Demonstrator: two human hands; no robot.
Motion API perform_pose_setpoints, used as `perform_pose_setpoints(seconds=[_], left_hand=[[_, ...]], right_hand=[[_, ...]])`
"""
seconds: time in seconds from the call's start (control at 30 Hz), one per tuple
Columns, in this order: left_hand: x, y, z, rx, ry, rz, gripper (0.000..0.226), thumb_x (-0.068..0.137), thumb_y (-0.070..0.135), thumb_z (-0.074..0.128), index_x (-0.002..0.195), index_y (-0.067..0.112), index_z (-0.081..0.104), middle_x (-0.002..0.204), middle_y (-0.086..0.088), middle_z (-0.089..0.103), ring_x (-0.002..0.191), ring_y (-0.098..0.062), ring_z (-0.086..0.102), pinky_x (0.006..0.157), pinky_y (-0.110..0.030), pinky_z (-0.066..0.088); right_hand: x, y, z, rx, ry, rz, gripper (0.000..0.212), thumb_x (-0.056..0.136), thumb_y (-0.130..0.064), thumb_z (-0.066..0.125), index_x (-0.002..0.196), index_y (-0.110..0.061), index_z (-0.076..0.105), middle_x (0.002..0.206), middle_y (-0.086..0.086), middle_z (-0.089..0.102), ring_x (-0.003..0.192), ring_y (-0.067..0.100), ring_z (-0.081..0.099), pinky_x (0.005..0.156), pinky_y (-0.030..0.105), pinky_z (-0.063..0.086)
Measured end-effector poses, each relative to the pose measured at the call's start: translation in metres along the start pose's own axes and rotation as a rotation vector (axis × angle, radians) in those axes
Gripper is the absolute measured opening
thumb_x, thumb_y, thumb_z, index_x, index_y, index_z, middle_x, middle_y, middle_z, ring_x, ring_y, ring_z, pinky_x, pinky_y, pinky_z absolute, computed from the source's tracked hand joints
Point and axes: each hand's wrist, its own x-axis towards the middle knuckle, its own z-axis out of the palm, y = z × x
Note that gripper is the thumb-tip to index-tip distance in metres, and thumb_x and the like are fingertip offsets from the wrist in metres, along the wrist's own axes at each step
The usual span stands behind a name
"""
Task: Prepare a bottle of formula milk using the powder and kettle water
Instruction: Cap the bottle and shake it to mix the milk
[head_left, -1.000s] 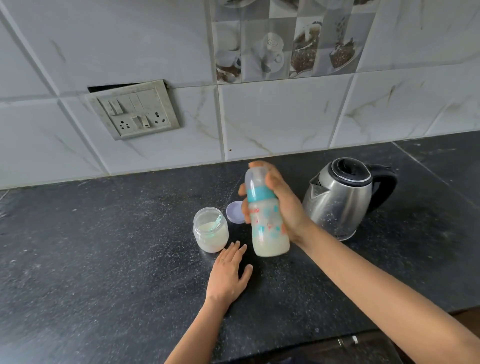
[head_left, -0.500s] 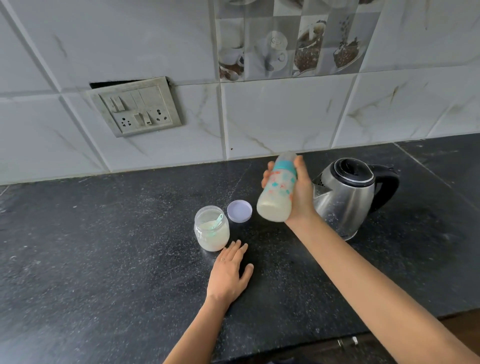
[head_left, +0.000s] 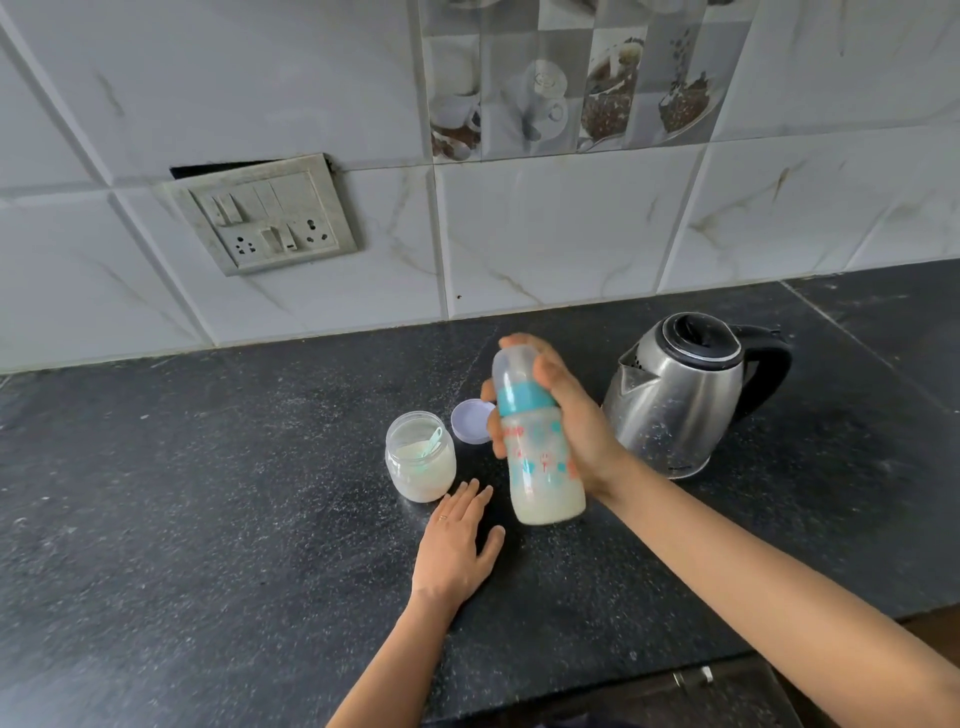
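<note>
Near the middle of the counter (head_left: 208, 519), the fingers (head_left: 491, 410) of your right hand (head_left: 571, 426) were wrapped round the bottle (head_left: 543, 467). They gripped it just below its teal collar, with the thumb laid up against the clear cap. The bottle stood nearly upright, cap uppermost, and held pale milky liquid in its lower part (whether its base touched the counter could not be told). Your left hand (head_left: 457, 545) lay flat on the counter just in front of it, palm down, fingers straight and slightly spread, holding nothing. A ring (head_left: 443, 517) showed on one finger. Its fingertips came close to the open jar of powder (head_left: 421, 462), which stood just left of the bottle with a pale green scoop (head_left: 430, 444) inside. The lilac lid (head_left: 467, 421) lay behind, between jar and bottle, partly hidden by your fingers. To the right, nearer the back edge, stood the steel kettle (head_left: 680, 405), its black handle pointing right. A switch plate (head_left: 265, 218) sat on the wall (head_left: 571, 234) above the back edge.
</note>
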Motion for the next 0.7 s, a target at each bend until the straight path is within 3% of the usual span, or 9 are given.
perform_pose_setpoints(seconds=[0.07, 0.17, 0.23, 0.33, 0.43, 0.53, 0.63, 0.7], left_hand=[[0.0, 0.001, -0.001, -0.011, 0.003, -0.006, 0.057, 0.096, 0.046, 0.044, 0.148, 0.024, 0.035, 0.157, 0.001, 0.029, 0.147, -0.013, 0.019, 0.121, -0.026, 0.009], [-0.001, 0.002, -0.001, -0.013, 0.005, -0.009, 0.056, 0.097, 0.046, 0.044, 0.148, 0.024, 0.036, 0.157, 0.002, 0.028, 0.147, -0.012, 0.018, 0.121, -0.026, 0.007], [0.0, 0.001, -0.001, -0.011, 0.003, -0.01, 0.057, 0.096, 0.047, 0.042, 0.147, 0.024, 0.038, 0.156, 0.002, 0.031, 0.147, -0.014, 0.021, 0.121, -0.03, 0.012], [0.001, 0.0, 0.001, -0.007, 0.006, -0.008, 0.058, 0.093, 0.05, 0.04, 0.144, 0.023, 0.043, 0.154, -0.001, 0.036, 0.145, -0.016, 0.026, 0.12, -0.034, 0.018], [-0.001, 0.002, 0.0, -0.014, 0.014, -0.012, 0.055, 0.096, 0.046, 0.045, 0.146, 0.023, 0.039, 0.156, -0.001, 0.033, 0.146, -0.014, 0.023, 0.121, -0.028, 0.012], [-0.002, 0.003, -0.002, -0.017, 0.016, -0.009, 0.056, 0.097, 0.045, 0.045, 0.148, 0.024, 0.036, 0.157, 0.0, 0.028, 0.147, -0.014, 0.02, 0.12, -0.026, 0.007], [-0.002, 0.003, -0.003, -0.015, 0.01, -0.016, 0.056, 0.098, 0.045, 0.044, 0.149, 0.026, 0.034, 0.158, 0.001, 0.026, 0.147, -0.013, 0.018, 0.119, -0.023, 0.004], [-0.002, 0.003, -0.003, -0.009, 0.008, -0.014, 0.056, 0.098, 0.046, 0.044, 0.149, 0.026, 0.033, 0.159, 0.002, 0.025, 0.147, -0.012, 0.017, 0.118, -0.022, 0.003]], right_hand=[[0.011, -0.009, 0.003, 0.155, 0.099, -0.016, 0.037, 0.085, -0.039, 0.057, 0.113, -0.017, 0.055, 0.087, 0.011, 0.061, 0.061, 0.023, 0.062, 0.054, 0.031, 0.053], [0.025, -0.021, -0.003, 0.301, 0.278, -0.068, 0.039, 0.087, -0.046, 0.053, 0.1, -0.009, 0.054, 0.081, 0.005, 0.06, 0.061, 0.017, 0.062, 0.054, 0.026, 0.053], [0.015, -0.016, 0.004, 0.183, 0.172, -0.014, 0.035, 0.085, -0.042, 0.053, 0.102, -0.012, 0.053, 0.082, 0.008, 0.061, 0.058, 0.021, 0.061, 0.052, 0.028, 0.053], [-0.001, -0.001, 0.007, -0.058, -0.063, 0.006, 0.037, 0.088, -0.035, 0.052, 0.12, -0.018, 0.045, 0.089, 0.014, 0.061, 0.06, 0.027, 0.06, 0.054, 0.034, 0.053], [0.015, -0.011, 0.004, 0.185, 0.126, -0.011, 0.062, 0.078, -0.042, 0.07, 0.129, -0.021, 0.041, 0.089, 0.011, 0.063, 0.062, 0.024, 0.062, 0.055, 0.032, 0.053], [0.025, -0.021, -0.003, 0.176, 0.315, -0.089, 0.05, 0.091, -0.04, 0.053, 0.135, -0.021, 0.04, 0.091, 0.009, 0.06, 0.064, 0.022, 0.062, 0.057, 0.031, 0.053], [0.024, -0.023, -0.004, 0.106, 0.3, -0.082, 0.066, 0.082, -0.049, 0.062, 0.136, -0.018, 0.04, 0.092, 0.008, 0.059, 0.065, 0.022, 0.062, 0.057, 0.031, 0.052], [0.023, -0.024, -0.005, 0.08, 0.247, -0.112, 0.072, 0.067, -0.054, 0.077, 0.124, -0.024, 0.046, 0.091, 0.007, 0.059, 0.064, 0.021, 0.061, 0.057, 0.031, 0.052]])
